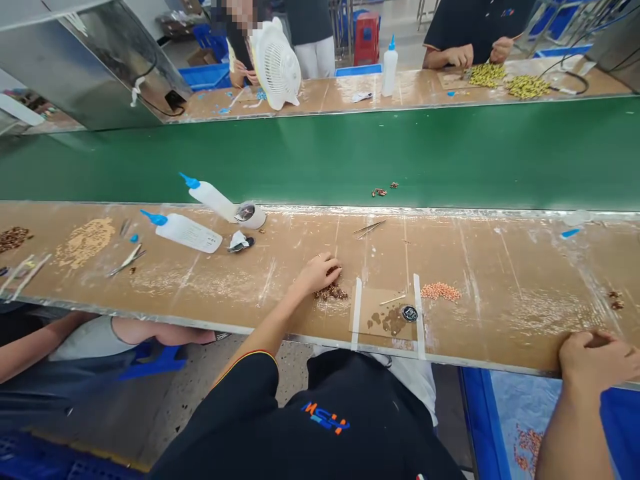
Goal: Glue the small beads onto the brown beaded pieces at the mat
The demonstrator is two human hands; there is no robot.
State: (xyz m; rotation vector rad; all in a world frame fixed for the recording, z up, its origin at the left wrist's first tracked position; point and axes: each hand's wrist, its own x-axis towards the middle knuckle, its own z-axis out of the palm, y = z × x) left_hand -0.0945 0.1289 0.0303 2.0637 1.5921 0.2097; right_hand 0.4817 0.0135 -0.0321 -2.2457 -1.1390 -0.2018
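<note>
My left hand (318,273) rests on the table with its fingers curled round some small brown parts, at the top of a little pile of the same brown parts (332,293). Right of the pile, a board (370,303) is fixed by two white tape strips and carries dark wet stains, a thin stick (393,300) and a small round black item (409,313). Past it lies a heap of small orange parts (440,291). Far to the right, my right hand (597,359) is at the table's front edge, fingers curled inward; what they hold, if anything, is hidden.
Tweezers (370,229) lie behind my left hand. To the left are two white squeeze bottles (187,233), a small cup (251,215) and scattered tools. A green conveyor belt (320,157) runs behind the table. A blue bin (473,420) stands below. Co-workers sit opposite and at left.
</note>
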